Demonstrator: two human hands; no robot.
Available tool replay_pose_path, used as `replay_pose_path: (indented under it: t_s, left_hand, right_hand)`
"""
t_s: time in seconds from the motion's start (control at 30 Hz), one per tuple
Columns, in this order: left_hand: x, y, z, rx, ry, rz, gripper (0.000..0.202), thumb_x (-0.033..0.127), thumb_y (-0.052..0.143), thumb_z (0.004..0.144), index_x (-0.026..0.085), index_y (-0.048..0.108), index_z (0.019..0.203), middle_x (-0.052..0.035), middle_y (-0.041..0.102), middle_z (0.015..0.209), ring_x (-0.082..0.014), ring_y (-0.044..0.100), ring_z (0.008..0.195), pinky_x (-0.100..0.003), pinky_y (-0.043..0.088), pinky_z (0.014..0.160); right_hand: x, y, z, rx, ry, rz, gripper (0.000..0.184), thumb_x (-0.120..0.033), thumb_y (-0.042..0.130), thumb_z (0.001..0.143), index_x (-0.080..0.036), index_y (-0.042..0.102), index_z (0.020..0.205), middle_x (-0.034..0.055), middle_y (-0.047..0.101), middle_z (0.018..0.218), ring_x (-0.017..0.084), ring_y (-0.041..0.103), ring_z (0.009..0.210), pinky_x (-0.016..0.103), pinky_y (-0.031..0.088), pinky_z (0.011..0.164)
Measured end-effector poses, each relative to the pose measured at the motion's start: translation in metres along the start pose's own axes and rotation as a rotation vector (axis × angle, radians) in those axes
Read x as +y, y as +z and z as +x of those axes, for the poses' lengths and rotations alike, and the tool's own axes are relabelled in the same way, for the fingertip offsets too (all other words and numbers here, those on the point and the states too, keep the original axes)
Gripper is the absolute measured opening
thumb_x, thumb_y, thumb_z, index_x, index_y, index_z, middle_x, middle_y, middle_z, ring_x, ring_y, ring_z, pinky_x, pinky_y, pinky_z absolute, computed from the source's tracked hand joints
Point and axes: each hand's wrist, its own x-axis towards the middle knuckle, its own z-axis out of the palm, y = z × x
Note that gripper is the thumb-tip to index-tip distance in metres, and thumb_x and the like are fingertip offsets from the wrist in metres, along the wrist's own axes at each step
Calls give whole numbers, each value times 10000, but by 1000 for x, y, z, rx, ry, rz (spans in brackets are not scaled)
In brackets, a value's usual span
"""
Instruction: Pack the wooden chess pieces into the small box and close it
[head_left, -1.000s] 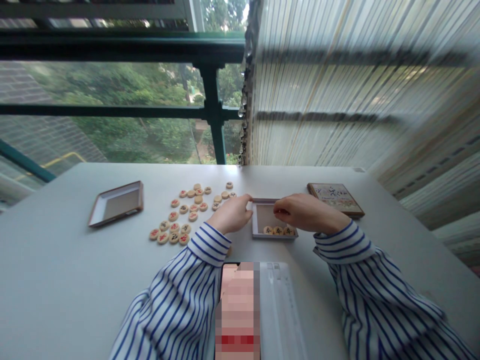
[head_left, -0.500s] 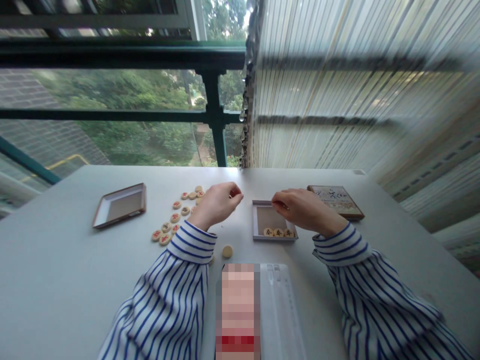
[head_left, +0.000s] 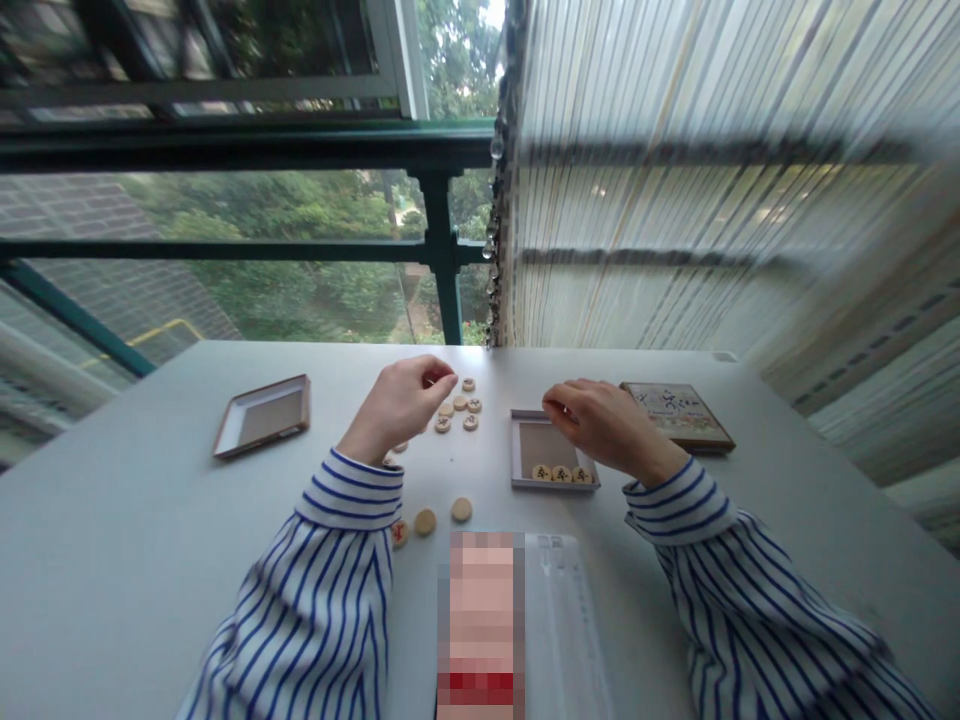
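On the white table lies a small open box tray with three round wooden game pieces in a row along its near edge. My right hand rests on the tray's far right corner, fingers curled in a pinch; what it holds is hidden. My left hand hovers over a scatter of wooden discs left of the tray, fingertips pinched together over them. Three more discs lie near my left cuff.
A second empty tray sits at the far left. A printed box lid lies right of my right hand. A phone and a white case lie at the near edge. Window railing and a blind stand behind.
My left hand left the tray's corner and moved left onto the scattered discs, covering most of them. The right hand stayed on the tray. The camera tilted slightly.
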Motion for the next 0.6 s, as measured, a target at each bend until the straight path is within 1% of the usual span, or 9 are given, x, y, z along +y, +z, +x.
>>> replay_pose_path:
  t_s: [0.13, 0.27, 0.43, 0.6]
  left_hand:
    - [-12, -14, -3, 20, -42, 27, 231, 349, 516, 737, 170, 647, 802, -26, 671, 751, -150, 606, 678, -237, 455, 617]
    - [-33, -25, -5, 66, -81, 23, 239, 355, 518, 728, 170, 646, 808, -26, 673, 754, -149, 608, 673, -235, 471, 636]
    - [-60, -28, -11, 112, -93, 15, 257, 366, 510, 727, 166, 643, 817, -41, 676, 788, -164, 614, 719, -257, 484, 677]
    - [-81, -25, -19, 85, -107, 36, 292, 377, 488, 742, 163, 649, 859, -60, 678, 844, -174, 611, 768, -280, 478, 724]
  right_hand:
    - [-1, 2, 0, 7, -1, 5, 241, -254, 365, 866, -174, 591, 837, 56, 628, 802, 163, 539, 766, 280, 339, 679]
    - [-3, 3, 1, 18, 2, 24, 235, -251, 370, 866, -177, 591, 846, 57, 628, 803, 161, 544, 765, 278, 348, 698]
    - [-9, 3, 2, 19, 6, 76, 216, -258, 389, 862, -180, 589, 841, 52, 627, 797, 151, 544, 730, 261, 360, 678]
    - [-14, 7, 3, 15, 6, 110, 218, -259, 396, 858, -180, 599, 846, 53, 627, 791, 148, 545, 722, 256, 373, 676]
